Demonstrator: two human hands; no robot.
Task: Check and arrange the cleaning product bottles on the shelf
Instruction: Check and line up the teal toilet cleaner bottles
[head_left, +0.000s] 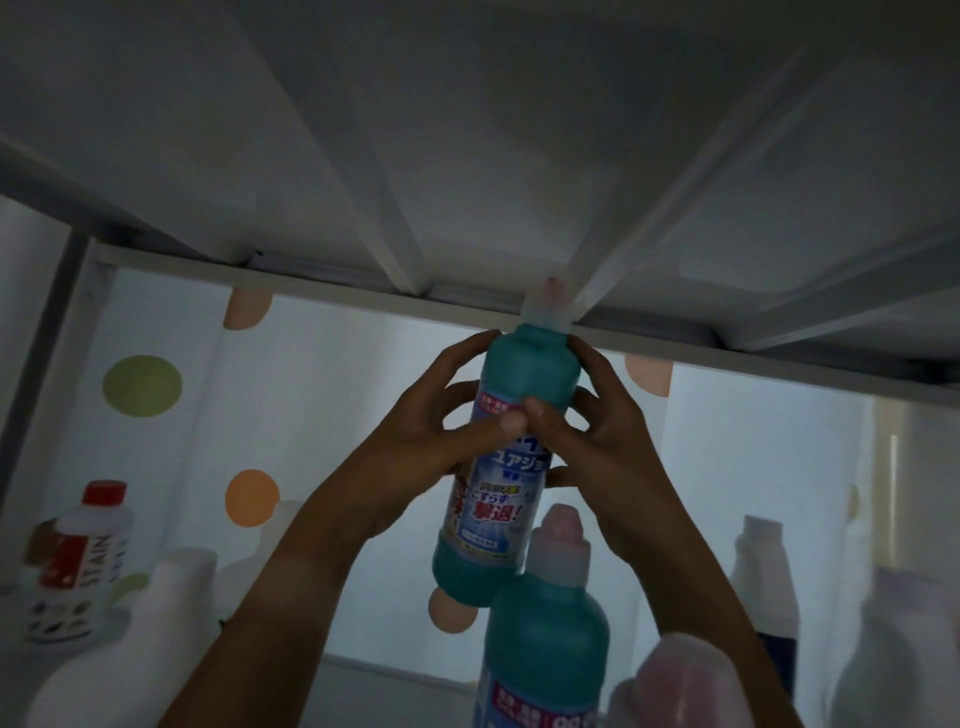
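Bottle: teal bottle (524, 415) upright, cap just under upper shelf (467, 156).
Grip: our left hand (447, 415) and right hand (597, 426) both wrap its upper body.
Axis: vertical, between our palms, equally near.

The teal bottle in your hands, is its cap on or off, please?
On: the teal bottle, gripped by left hand and right hand, carries its pale translucent cap.
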